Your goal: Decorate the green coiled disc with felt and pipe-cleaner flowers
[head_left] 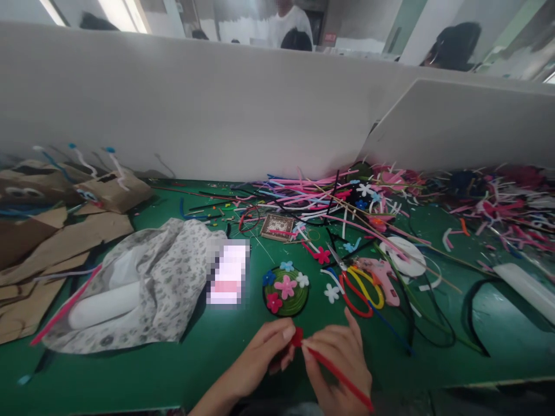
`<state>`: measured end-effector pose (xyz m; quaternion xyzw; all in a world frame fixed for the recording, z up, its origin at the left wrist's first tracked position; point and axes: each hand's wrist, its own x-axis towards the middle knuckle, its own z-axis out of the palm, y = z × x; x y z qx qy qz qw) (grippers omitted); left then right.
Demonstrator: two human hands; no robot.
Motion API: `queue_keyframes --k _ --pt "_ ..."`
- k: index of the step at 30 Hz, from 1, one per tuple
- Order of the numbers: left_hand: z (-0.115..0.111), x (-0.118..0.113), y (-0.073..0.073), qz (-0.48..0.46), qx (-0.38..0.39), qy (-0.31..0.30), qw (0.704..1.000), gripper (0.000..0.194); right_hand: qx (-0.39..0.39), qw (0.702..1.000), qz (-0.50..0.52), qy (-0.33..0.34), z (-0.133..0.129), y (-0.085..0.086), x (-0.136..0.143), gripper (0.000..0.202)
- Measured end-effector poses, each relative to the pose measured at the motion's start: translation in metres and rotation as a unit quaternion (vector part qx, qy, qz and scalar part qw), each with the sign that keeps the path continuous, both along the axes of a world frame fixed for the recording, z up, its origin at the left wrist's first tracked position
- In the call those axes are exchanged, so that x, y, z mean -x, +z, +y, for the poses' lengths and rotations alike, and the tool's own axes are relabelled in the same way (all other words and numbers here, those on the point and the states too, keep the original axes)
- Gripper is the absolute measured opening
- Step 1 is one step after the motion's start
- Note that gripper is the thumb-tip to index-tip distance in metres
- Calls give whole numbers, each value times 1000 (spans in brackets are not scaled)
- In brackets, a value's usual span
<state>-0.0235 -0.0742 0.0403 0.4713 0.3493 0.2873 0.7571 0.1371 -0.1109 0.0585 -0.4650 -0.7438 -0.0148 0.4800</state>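
Near the front edge of the table, my left hand point(269, 345) pinches the bent end of a red pipe cleaner point(336, 372) between thumb and fingers. My right hand point(340, 361) grips the same pipe cleaner close by, and its straight length runs down across the palm to the lower right. Just beyond both hands lies a green coiled disc point(299, 303) with a dark rim, bearing several small pipe-cleaner flowers in blue, white, red and pink. To its right are a loose white flower point(332, 293) and scissors point(358, 292) with red and yellow handles.
A pink glue gun point(385, 280) lies beside the scissors. A heap of pipe cleaners point(303, 193) spreads along the back by a white partition point(195, 110). At left are a patterned cloth bag point(173, 283), a blurred lit screen point(229, 274) and cardboard pieces point(102, 231).
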Motion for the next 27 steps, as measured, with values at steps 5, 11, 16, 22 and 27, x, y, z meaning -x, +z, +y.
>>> queue_keyframes --k 5,11,16,22,27 --pt "-2 -2 4 16 -36 21 999 48 7 1000 2 -19 -1 2 6 14" --pt "-7 -8 2 -2 -73 69 995 51 -35 997 31 -61 -1 10 12 12" --pt "-12 -13 8 -7 -67 67 995 52 -59 993 22 -96 -4 7 10 13" --pt "-14 -18 9 -5 -55 63 996 49 -58 994 22 -92 -3 3 9 15" --pt "-14 -26 2 -25 -22 136 990 47 -18 997 35 -73 1 0 12 16"
